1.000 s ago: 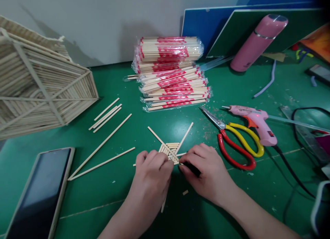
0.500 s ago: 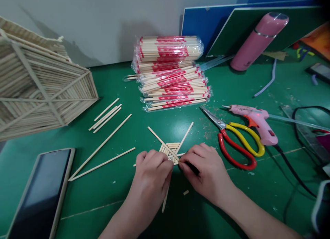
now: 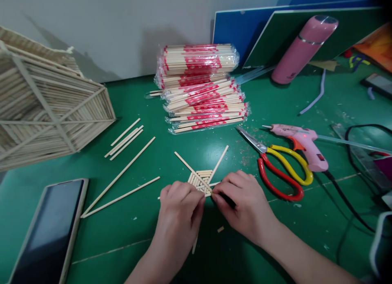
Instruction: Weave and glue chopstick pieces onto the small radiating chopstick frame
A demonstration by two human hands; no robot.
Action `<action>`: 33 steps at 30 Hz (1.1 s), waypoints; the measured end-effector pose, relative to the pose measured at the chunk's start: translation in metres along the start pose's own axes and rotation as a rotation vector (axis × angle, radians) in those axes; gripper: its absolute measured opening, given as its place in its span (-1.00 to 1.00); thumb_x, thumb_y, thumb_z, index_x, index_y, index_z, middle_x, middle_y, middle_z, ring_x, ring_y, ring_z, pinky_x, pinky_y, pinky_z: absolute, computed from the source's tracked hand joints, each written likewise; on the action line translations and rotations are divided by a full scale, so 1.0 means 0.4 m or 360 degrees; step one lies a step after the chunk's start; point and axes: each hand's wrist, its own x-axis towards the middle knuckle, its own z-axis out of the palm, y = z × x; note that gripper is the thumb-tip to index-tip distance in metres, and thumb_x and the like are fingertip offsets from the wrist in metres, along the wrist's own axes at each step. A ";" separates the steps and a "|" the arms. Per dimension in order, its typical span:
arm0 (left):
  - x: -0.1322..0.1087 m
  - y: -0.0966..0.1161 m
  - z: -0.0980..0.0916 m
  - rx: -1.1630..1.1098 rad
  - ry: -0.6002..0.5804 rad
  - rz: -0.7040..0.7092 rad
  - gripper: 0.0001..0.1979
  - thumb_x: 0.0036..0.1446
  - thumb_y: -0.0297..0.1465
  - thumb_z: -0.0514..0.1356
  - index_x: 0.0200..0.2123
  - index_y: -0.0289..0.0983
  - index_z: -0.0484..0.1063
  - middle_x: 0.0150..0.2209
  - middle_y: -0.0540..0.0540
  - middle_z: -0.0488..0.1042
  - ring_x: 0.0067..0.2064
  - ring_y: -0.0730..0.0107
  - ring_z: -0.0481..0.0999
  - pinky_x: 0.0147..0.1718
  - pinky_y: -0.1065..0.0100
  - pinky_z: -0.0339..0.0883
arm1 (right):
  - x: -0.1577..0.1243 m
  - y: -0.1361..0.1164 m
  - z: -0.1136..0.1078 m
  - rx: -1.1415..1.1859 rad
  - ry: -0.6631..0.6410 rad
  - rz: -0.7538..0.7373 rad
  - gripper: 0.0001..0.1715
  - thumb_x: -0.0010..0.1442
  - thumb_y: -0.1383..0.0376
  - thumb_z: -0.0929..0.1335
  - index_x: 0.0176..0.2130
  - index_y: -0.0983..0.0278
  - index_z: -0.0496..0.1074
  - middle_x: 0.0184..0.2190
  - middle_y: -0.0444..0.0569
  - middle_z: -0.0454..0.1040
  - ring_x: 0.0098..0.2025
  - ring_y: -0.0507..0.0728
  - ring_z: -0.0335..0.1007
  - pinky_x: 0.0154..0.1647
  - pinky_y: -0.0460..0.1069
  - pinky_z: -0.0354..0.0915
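A star-shaped chopstick frame (image 3: 200,178) lies on the green table, its crossed sticks filled in the middle with short cut pieces. My left hand (image 3: 181,208) is closed at the frame's near left side, thumb and fingers pinched together. From the right, my right hand (image 3: 241,202) pinches the frame's near edge with thumb and forefinger. The fingertips almost meet, and whatever small piece lies between them is largely hidden. One stick leg sticks out below my left hand. A tiny cut piece of chopstick (image 3: 221,229) lies in front of my right hand.
Scissors (image 3: 263,149) and a pink glue gun (image 3: 301,141) with its cord lie right. Wrapped chopsticks (image 3: 202,92) are piled behind; a pink bottle (image 3: 303,51) stands back right. Loose sticks (image 3: 122,175), a phone (image 3: 49,231) and a large stick-built structure (image 3: 55,104) are left.
The view has shifted slightly. Both hands stay at the frame's near edge; my left hand has turned a little, covering more of the lower stick leg.
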 end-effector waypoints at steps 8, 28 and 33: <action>-0.004 0.003 0.006 -0.0009 0.0089 0.0000 -0.85 0.08 -0.44 0.04 -0.48 -0.25 0.37 -0.47 -0.05 0.40 -0.40 0.31 0.30 -0.38 0.23 0.12 | -0.001 0.001 -0.003 0.0019 -0.0013 -0.0005 -0.85 0.12 0.31 0.24 -0.39 0.21 0.40 -0.45 -0.09 0.36 -0.36 0.07 0.15 -0.35 0.00 -0.01; 0.000 0.003 -0.001 -0.0005 -0.0024 -0.0032 -0.83 0.09 -0.44 0.01 -0.47 -0.25 0.37 -0.46 -0.05 0.40 -0.39 0.31 0.30 -0.39 0.25 0.13 | 0.001 -0.001 -0.009 0.0091 0.0042 -0.0006 -0.84 0.09 0.37 0.25 -0.41 0.24 0.41 -0.47 -0.08 0.35 -0.38 0.07 0.17 -0.35 0.00 0.05; 0.004 0.003 -0.006 -0.0054 -0.0080 -0.0029 -0.83 0.09 -0.45 0.01 -0.45 -0.25 0.37 -0.46 -0.05 0.39 -0.38 0.30 0.29 -0.38 0.25 0.11 | -0.002 0.000 -0.020 0.0473 0.0376 0.0026 -0.90 0.05 0.40 0.27 -0.37 0.27 0.38 -0.47 -0.10 0.33 -0.39 0.02 0.23 -0.38 -0.06 0.18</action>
